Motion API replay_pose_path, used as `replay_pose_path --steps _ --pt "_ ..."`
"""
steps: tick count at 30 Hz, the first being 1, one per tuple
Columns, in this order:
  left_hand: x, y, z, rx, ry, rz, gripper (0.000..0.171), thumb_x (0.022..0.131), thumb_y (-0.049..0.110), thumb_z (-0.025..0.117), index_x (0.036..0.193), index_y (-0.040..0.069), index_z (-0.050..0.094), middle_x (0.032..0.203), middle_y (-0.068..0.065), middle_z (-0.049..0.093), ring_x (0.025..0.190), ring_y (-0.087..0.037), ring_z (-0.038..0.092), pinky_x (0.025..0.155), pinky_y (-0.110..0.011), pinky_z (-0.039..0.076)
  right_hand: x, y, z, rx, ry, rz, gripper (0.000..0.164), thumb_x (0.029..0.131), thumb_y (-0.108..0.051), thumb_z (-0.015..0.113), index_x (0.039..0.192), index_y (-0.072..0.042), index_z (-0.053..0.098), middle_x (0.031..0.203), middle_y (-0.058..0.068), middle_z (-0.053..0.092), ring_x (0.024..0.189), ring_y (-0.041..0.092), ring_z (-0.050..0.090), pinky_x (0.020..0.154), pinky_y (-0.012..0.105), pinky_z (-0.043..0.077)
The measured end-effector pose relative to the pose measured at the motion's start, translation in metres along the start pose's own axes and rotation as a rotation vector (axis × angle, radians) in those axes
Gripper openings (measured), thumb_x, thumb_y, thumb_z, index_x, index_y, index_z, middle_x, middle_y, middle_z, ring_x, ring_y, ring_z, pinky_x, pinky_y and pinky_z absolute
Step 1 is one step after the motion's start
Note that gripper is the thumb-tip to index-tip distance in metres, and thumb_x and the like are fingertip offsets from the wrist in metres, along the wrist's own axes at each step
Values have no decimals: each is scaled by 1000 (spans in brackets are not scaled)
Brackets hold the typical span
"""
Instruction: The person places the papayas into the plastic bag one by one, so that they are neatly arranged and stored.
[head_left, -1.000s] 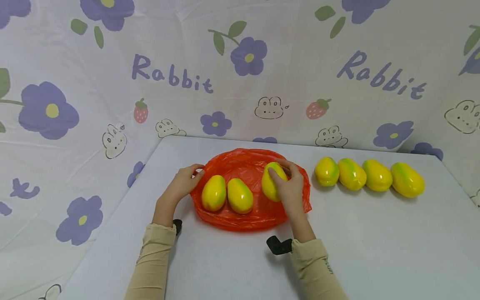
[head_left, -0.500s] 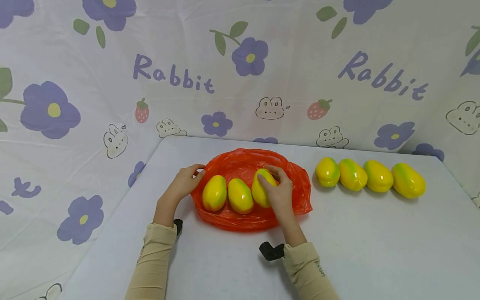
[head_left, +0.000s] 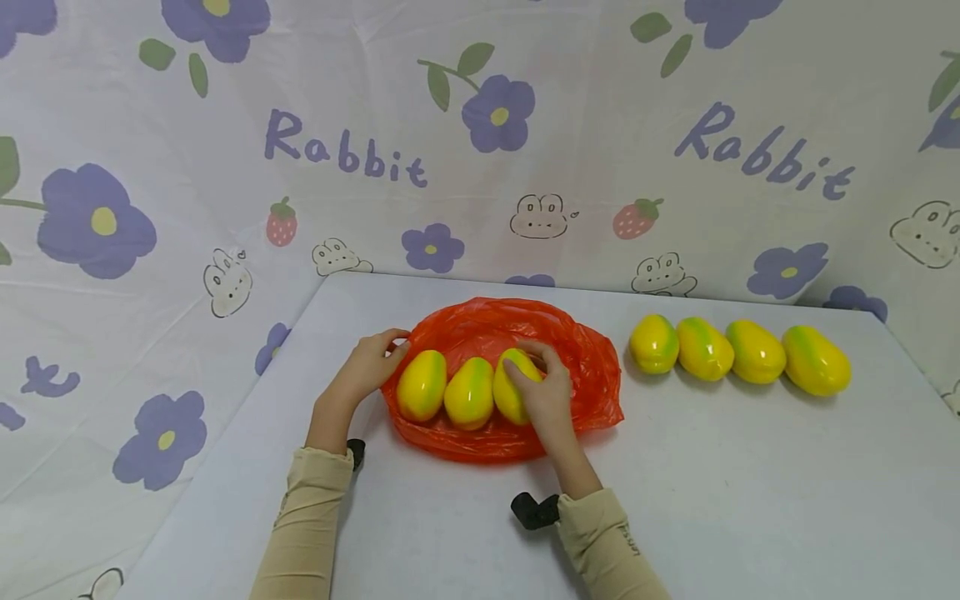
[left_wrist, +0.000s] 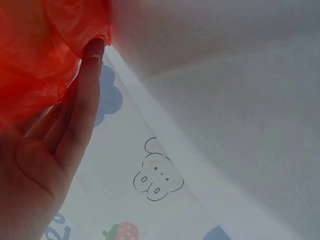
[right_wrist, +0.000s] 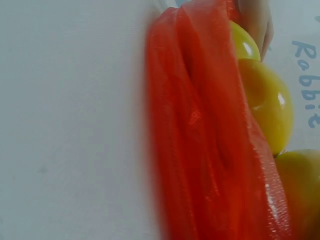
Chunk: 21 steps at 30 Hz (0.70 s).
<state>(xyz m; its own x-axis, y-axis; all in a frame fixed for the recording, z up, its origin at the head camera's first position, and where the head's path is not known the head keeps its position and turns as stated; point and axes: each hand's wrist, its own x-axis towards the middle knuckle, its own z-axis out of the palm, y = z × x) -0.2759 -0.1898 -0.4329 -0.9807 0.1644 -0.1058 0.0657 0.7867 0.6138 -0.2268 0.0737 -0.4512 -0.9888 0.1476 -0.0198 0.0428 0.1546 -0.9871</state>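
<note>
Right hand (head_left: 546,393) curls around the third mango (head_left: 510,385), pressed against two others in the bag (head_left: 585,350). Left hand (head_left: 367,365) pinches the bag's rim; if it slips, mangoes could roll out.

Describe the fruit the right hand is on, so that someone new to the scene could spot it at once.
On the white table lies a red plastic bag with three yellow-green fruits side by side on it. The one meant is the rightmost fruit of those three. Unlike its two neighbours and the four fruits lined up outside the bag, it has the right hand curled over it.
</note>
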Motion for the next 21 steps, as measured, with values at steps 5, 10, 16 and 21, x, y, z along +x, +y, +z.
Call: replay_pose_path --steps 5,10,16,21 --pt "1 0 1 2 -1 0 43 104 31 44 143 13 47 133 -20 58 113 -34 59 95 -47 54 -1 5 2 -4 7 -6 43 91 -26 68 130 -16 56 134 6 55 128 26 47 108 46 45" --pt "1 0 1 5 -1 -2 43 104 31 44 143 13 47 132 -20 59 112 -33 59 95 -47 54 0 10 4 -12 11 -30 43 90 -24 69 130 -12 57 132 9 57 124 27 49 107 45 46" --pt "0 0 0 3 -4 -7 43 104 31 45 143 13 47 132 -19 59 113 -33 59 95 -47 54 2 18 6 -33 11 -44 42 91 -24 69 128 -10 58 130 11 57 120 28 51 106 45 46" --pt "0 1 1 3 -6 -11 44 104 31 44 143 13 47 133 -19 58 113 -33 59 96 -47 54 2 19 5 -22 2 -41 42 90 -26 69 128 -11 57 132 9 56 122 27 50 108 45 45"
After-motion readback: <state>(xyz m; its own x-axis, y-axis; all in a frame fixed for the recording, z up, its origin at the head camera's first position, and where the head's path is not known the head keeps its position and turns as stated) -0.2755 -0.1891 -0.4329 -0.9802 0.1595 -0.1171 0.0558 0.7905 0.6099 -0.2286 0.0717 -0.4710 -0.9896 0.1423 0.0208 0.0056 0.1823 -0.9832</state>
